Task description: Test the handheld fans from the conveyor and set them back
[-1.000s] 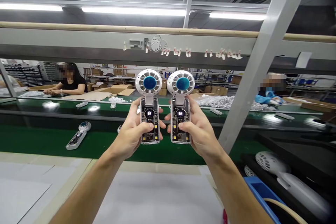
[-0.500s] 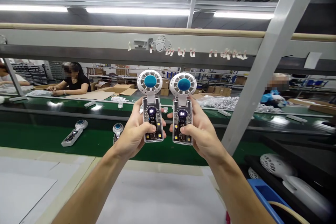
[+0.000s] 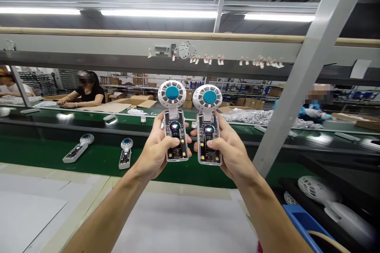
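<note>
Two small white handheld fans with blue centre discs are raised side by side in front of me, heads up and handle fronts uncovered. My left hand [image 3: 154, 150] is closed around the handle of the left fan [image 3: 173, 115], thumb pressed on the dark circuit board. Around the right fan [image 3: 208, 116] my right hand [image 3: 234, 152] is closed in the same way, its thumb on that board. Small displays glow on both boards. The fan heads are close together but apart. Most of my fingers are hidden behind the handles.
Beyond my hands runs a green conveyor belt [image 3: 101, 154] carrying two more fans, one lying slanted [image 3: 77, 149] and one nearer my left forearm [image 3: 126, 154]. A slanted metal post [image 3: 305, 75] rises at right. Below it are a blue bin [image 3: 303, 221] and white fan shells [image 3: 319, 189]. Co-workers sit opposite.
Both displays have switched from digits to a brighter pattern. The two fans on the belt have shifted left, and the nearer one now shows whole. My grip looks the same.
</note>
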A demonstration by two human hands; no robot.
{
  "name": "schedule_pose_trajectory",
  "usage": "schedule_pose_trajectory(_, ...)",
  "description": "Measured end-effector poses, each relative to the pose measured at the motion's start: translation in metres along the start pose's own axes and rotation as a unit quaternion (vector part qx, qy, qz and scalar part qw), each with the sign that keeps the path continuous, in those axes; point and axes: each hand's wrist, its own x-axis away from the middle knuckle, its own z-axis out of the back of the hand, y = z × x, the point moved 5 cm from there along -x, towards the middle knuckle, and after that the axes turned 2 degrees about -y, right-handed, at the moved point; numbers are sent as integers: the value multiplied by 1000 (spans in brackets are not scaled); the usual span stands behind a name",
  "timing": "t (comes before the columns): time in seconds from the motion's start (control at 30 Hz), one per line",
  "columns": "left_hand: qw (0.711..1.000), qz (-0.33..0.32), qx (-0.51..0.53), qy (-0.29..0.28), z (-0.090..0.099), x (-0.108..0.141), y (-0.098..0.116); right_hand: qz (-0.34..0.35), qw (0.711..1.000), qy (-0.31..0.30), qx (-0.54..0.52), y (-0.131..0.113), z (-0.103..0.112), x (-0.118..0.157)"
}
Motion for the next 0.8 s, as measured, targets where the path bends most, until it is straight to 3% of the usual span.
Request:
schedule_pose_trajectory(0.3, 1000, -9, 7, -2, 0, 0, 1, 4, 1000, -5, 13, 1, 1, 1)
schedule_pose_trajectory(0.4, 1000, -19, -8, -5, 1, 1, 0, 9, 999, 28, 11, 0, 3, 2)
schedule_pose_trajectory(0.47, 997, -49, -52, 32, 6, 1, -2, -33, 998, 46, -25, 4, 1, 1)
schedule_pose_trajectory(0.57, 963, -119, -177, 166, 24, 0, -2, -85, 995, 60, -8, 7, -5, 3)
schedule_pose_trajectory(0.63, 927, -170, -231, 240, 35, 2, 4, -10, 988, 129, 88, -5, 1, 7)
schedule_pose_trajectory(0.7, 929, -184, -201, 250, 41, 3, 13, 61, 976, 175, 116, -19, 9, 15)
schedule_pose_trajectory(0.8, 946, -187, -126, 231, 36, 14, 36, 89, 984, 138, 63, -25, 20, 27)
